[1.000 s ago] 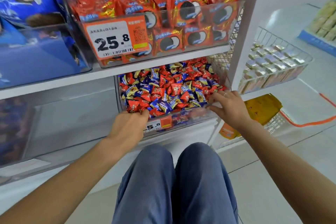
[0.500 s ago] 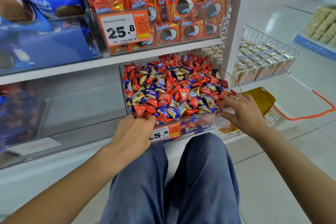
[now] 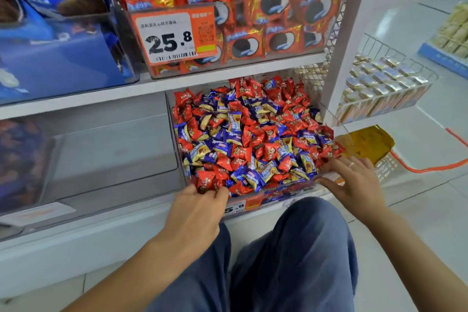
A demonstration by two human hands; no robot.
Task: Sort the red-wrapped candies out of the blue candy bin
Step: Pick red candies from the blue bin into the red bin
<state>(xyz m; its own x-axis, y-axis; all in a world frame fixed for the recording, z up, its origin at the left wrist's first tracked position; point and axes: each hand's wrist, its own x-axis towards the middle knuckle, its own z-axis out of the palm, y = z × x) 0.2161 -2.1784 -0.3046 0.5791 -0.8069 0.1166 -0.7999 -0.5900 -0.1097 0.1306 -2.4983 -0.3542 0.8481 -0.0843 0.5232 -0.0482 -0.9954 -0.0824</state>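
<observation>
Red-wrapped candies: heaped together with blue-wrapped candies in a clear bin on the lower shelf, the two colours mixed across the whole pile; none looks sorted out yet.
Bin position: pulled forward off the shelf edge, its front wall just above the person's knees, with a price tag on the front.
Left hand: at the front left corner of the bin, fingers curled down into the pile; they seem to pinch a red candy there, though the fingertips are partly buried.
Right hand: at the front right corner, fingers spread and fairly straight, resting on the bin rim and holding nothing.
Step in hand: probably steadying the bin while picking the first red pieces from the front.
Risk, spill: the pile stands above the rim near the front, so raking through it could push candies over the wall onto the floor.
Risk, mix-up: the wrappers lie tightly overlapped, so a grab by the handful may carry blue ones along.
Risk, bin: it overhangs the shelf; downward pressure at the front could tip it.
</observation>
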